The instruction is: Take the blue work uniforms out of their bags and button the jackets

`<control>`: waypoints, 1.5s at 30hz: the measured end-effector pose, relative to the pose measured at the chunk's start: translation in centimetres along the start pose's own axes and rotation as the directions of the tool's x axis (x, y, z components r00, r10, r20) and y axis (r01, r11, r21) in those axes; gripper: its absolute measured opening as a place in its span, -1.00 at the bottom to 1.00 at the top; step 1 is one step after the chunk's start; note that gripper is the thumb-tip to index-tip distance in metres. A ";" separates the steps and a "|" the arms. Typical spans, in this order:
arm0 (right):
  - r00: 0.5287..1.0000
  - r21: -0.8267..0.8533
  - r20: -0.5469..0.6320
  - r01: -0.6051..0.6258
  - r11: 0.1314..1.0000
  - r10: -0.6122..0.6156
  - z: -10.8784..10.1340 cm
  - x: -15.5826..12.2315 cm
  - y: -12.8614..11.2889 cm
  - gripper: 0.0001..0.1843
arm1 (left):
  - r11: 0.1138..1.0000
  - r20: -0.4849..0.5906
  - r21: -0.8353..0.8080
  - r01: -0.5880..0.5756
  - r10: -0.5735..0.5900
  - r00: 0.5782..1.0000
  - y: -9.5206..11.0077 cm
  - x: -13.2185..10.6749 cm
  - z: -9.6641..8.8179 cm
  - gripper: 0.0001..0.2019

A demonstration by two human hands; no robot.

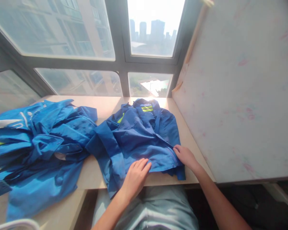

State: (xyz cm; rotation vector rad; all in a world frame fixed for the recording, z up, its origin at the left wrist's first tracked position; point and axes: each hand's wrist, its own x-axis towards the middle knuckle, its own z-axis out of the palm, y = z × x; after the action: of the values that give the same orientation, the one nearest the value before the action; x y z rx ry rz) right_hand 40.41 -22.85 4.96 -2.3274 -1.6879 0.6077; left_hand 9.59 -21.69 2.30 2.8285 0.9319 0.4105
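A blue jacket (139,134) with yellow-green patches inside its collar lies spread on the pale tabletop, collar toward the window. Its left-side sleeve hangs over the table's front edge. My left hand (137,172) rests on the lower hem, fingers stretched out and flat on the cloth. At the jacket's front right edge, near the zip, my right hand (185,156) has its fingers closed on the fabric; the thumb is partly hidden.
A heap of brighter blue garments (50,137) with white lettering lies to the left, touching the jacket's sleeve. Behind the table (192,159) stand framed windows (151,59). A pale, pink-flecked panel (244,95) rises on the right. My legs (156,207) are below the front edge.
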 end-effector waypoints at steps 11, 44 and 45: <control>0.947 -0.091 -0.117 0.290 0.953 -0.300 -1.4 4.4 -12.9 -0.75 | 0.998 -0.108 0.041 -0.042 0.046 0.993 -1.9 -4.2 -8.5 -0.59; 0.982 -0.068 -0.045 0.178 0.982 -0.181 1.4 7.5 -11.9 -0.71 | 0.934 0.041 0.158 0.319 -0.329 0.943 -9.9 9.7 -3.2 -0.54; 0.983 -0.077 -0.036 0.177 0.981 -0.180 1.7 7.2 -11.5 -0.73 | 0.936 0.068 0.169 0.307 -0.322 0.944 -10.1 8.7 -2.6 -0.53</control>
State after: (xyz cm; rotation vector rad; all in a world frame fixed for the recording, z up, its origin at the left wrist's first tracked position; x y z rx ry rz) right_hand 31.68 -12.41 6.49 -2.1872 -1.9035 0.4657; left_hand 9.84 -8.31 4.49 2.7293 1.4245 0.1679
